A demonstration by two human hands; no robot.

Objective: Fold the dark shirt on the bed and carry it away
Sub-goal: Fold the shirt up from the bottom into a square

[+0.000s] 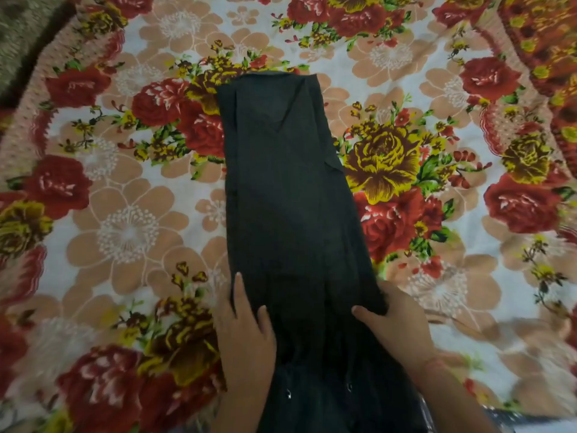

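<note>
The dark shirt (290, 189) lies flat on the bed as a long narrow strip, its sides folded in, running from the near edge toward the far middle. My left hand (243, 335) grips the strip's near left edge, thumb on top of the cloth and fingers along the side. My right hand (393, 326) holds the near right edge, thumb lying on the fabric and fingers curled under it. The shirt's nearest end hangs toward me in shadow.
A floral bedsheet (125, 232) with red, yellow and peach flowers covers the whole bed. A dark olive blanket (22, 32) shows at the far left corner. An orange patterned cloth (549, 48) lies at the far right.
</note>
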